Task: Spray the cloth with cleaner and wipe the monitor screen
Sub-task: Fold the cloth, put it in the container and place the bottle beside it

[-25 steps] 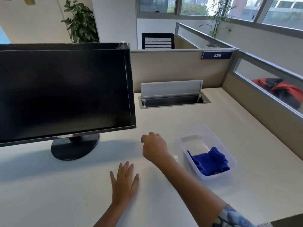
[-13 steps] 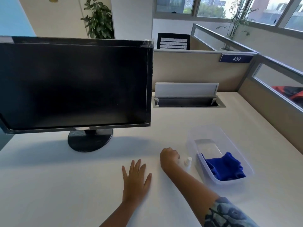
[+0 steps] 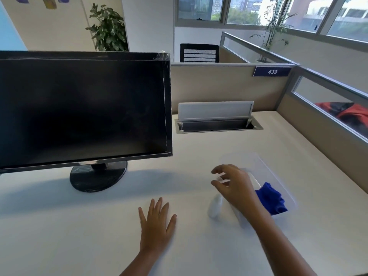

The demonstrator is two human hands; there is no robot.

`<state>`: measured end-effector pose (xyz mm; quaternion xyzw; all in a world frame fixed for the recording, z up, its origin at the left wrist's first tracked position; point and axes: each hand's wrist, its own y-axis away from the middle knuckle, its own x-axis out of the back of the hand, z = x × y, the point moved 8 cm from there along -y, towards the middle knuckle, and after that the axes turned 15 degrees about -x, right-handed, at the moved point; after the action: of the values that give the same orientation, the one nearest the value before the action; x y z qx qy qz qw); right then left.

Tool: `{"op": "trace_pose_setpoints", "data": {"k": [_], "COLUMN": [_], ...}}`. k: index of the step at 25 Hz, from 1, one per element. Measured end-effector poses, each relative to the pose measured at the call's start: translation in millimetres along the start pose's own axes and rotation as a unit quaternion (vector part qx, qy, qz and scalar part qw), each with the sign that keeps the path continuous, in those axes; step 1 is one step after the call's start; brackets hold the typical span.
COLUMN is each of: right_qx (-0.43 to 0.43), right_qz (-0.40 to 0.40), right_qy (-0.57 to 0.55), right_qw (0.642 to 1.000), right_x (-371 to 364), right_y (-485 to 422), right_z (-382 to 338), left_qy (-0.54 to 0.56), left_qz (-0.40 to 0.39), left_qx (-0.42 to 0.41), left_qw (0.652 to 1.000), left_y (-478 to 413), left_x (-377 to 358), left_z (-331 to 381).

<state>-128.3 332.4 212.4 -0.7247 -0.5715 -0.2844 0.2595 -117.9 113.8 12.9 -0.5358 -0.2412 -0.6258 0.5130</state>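
The black monitor (image 3: 83, 108) stands on its round base at the left of the white desk (image 3: 79, 236), its screen dark. A small white spray bottle (image 3: 214, 206) stands upright on the desk beside a clear plastic tub (image 3: 258, 157), which holds a crumpled blue cloth (image 3: 270, 198). My right hand (image 3: 234, 185) hovers over the bottle's top, thumb and fingers spread and loosely curved, with the blurred cap showing between them and no closed grip. My left hand (image 3: 157, 222) lies flat on the desk, fingers straight.
An open cable tray with a raised grey lid (image 3: 216, 118) is set into the desk at the back. Beige partition walls (image 3: 219, 86) close off the back and right sides. An office chair and potted plants stand beyond them.
My right hand, a fist low on the desk by the bottle, has lifted and spread its fingers above the bottle's top. The left hand has stayed flat.
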Motion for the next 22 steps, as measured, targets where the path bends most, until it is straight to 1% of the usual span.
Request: {"op": "trace_pose_setpoints", "data": {"k": [2, 4, 7, 13, 15, 18, 20, 22], "right_qx": [-0.021, -0.031, -0.018, 0.003, 0.002, -0.002, 0.001, 0.004], "right_qz": [0.012, 0.009, -0.009, -0.009, 0.018, 0.079, 0.106, 0.115], "right_qy": [-0.026, -0.031, -0.05, -0.056, -0.089, -0.13, -0.131, -0.122], "right_qw": [0.999, 0.999, 0.999, 0.998, 0.996, 0.988, 0.986, 0.986], "right_x": [15, 14, -2, -25, -27, -25, -23, -23], "right_y": [5, 8, 13, 14, 19, 27, 29, 29], "right_z": [21, 34, 40, 51, 55, 62, 65, 66], "left_qy": [-0.003, -0.006, -0.007, -0.017, -0.018, -0.019, -0.02, -0.021], "left_qz": [-0.002, -0.002, -0.002, 0.011, 0.017, 0.024, 0.027, 0.027], "left_qx": [-0.002, -0.002, 0.0, -0.004, -0.005, -0.007, -0.01, -0.013], "left_qw": [1.0, 1.0, 1.0, 1.0, 1.0, 1.0, 0.999, 0.999], "left_y": [0, 1, 0, -1, -1, 0, 0, 0], "left_x": [-1, -2, -2, 1, 1, 1, 0, 0], "left_z": [0, 0, -2, -1, 0, 0, 1, 1]}}
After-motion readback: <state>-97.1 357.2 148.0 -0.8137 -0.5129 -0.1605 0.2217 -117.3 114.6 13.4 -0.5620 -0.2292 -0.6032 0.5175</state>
